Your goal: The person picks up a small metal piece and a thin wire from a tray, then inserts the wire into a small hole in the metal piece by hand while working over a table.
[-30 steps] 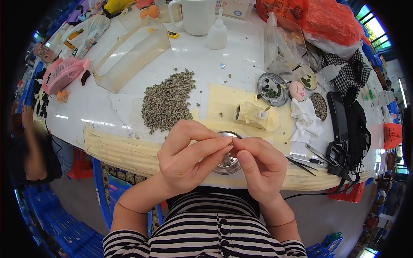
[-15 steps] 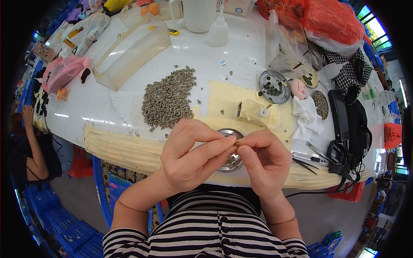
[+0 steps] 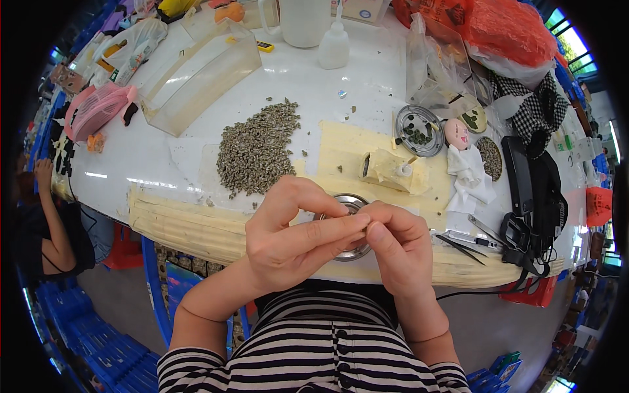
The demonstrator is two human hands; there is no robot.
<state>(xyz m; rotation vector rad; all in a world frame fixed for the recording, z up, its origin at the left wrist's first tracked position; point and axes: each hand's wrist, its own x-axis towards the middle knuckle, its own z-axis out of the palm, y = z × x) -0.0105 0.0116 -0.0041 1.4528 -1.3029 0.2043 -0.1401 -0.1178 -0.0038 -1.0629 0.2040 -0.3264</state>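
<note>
My left hand [image 3: 287, 241] and my right hand [image 3: 403, 249] meet above the table's near edge, fingertips touching. Both are closed in a pinch on something tiny, mostly covered by the fingers, so I cannot make out its kind. Under the fingertips is a round shiny metal dish [image 3: 350, 198]; the hands hide most of it. Beyond my left hand lies a loose pile of small grey-brown metallic pieces [image 3: 259, 149]. Past my right hand stands a small block wrapped in cream tape [image 3: 390, 171], with a short pale tube on top.
On the right are a round dish of dark green bits [image 3: 419, 133], a pink egg-shaped thing [image 3: 457, 133], crumpled white tissue [image 3: 465, 180], tweezers [image 3: 464, 247] and a black strap [image 3: 517, 190]. A clear trough [image 3: 203, 82] and white squeeze bottle [image 3: 334, 49] stand farther back. Another person's arm [image 3: 54, 219] is at left.
The fingertips of both hands have shifted slightly, with the left fingers reaching a little farther right. The pinch stays closed, and the things on the table look the same.
</note>
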